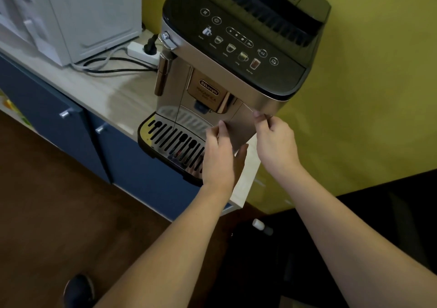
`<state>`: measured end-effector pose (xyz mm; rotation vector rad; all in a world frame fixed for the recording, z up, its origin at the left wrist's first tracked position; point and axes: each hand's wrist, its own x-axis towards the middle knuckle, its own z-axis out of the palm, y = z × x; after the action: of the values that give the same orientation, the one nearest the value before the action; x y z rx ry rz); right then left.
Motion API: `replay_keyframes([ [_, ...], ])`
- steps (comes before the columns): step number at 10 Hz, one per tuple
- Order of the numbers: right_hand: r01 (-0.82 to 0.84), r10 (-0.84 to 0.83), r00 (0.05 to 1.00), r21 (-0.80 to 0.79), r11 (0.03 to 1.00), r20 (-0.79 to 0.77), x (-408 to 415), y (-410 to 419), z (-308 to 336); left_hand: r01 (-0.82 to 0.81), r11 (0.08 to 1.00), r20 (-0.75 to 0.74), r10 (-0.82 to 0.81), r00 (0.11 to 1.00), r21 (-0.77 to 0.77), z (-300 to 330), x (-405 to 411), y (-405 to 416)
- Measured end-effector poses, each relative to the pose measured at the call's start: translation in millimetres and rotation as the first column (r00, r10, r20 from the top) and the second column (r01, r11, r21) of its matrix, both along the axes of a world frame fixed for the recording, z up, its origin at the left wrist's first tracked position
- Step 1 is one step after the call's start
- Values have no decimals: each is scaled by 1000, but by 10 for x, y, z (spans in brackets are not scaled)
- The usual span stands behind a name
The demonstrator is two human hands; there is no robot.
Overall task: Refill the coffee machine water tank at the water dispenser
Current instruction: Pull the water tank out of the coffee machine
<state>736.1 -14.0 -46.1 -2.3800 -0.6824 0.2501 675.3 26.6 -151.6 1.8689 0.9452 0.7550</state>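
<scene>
1. Coffee machine (227,71) stands on the bench (99,90) at about 12 o'clock from the hands, silver front, black top panel with drink icons.
2. Water tank front panel (241,123) sits at the machine's lower front corner, right of the spout, directly between the two hands.
3. Left hand (220,158) is at 7 o'clock of that panel, fingers wrapped on its left edge and lower part, thumb showing below at the panel's bottom.
4. Right hand (275,140) is at 4 o'clock of the panel, thumb and fingertips pinched on its upper right edge at the machine's corner.
5. Both hands are closed on the tank panel, apart from each other, one on each side.
6. Drip tray (170,140) with slotted grille lies at 9 o'clock of the left hand, partly covered by it.
7. Power strip (142,52) with a black plug and cables lies on the bench at 10 o'clock of the machine, next to a white appliance (71,17) cut off by the frame.
8. Tank body is hidden inside the machine; water level cannot be seen.
9. Whether the panel is seated flush or pulled out a little is hard to tell.
10. Small white-capped bottle (261,226) lies low between the forearms, blurred; a dark shoe (79,288) is at the bottom edge.
</scene>
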Motion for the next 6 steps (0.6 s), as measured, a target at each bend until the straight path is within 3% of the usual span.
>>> replay_keyframes([
  [1,19,-13,995,-61,998,94,6,24,-44,50,997,-64,-46,997,66,51,-30,8],
  [2,40,-16,984,-131,991,175,-5,48,-62,-2,987,-108,19,994,163,119,-52,53],
  [4,68,-28,972,-166,984,233,-28,62,-53,-7,1000,-68,6,998,-22,154,-21,25],
  [5,118,-98,975,-95,988,197,-105,30,-53,3,998,-71,-7,997,-59,159,-8,60],
  [6,137,-138,990,36,990,28,-175,-38,-5,9,997,-57,-13,998,-71,143,-52,69],
])
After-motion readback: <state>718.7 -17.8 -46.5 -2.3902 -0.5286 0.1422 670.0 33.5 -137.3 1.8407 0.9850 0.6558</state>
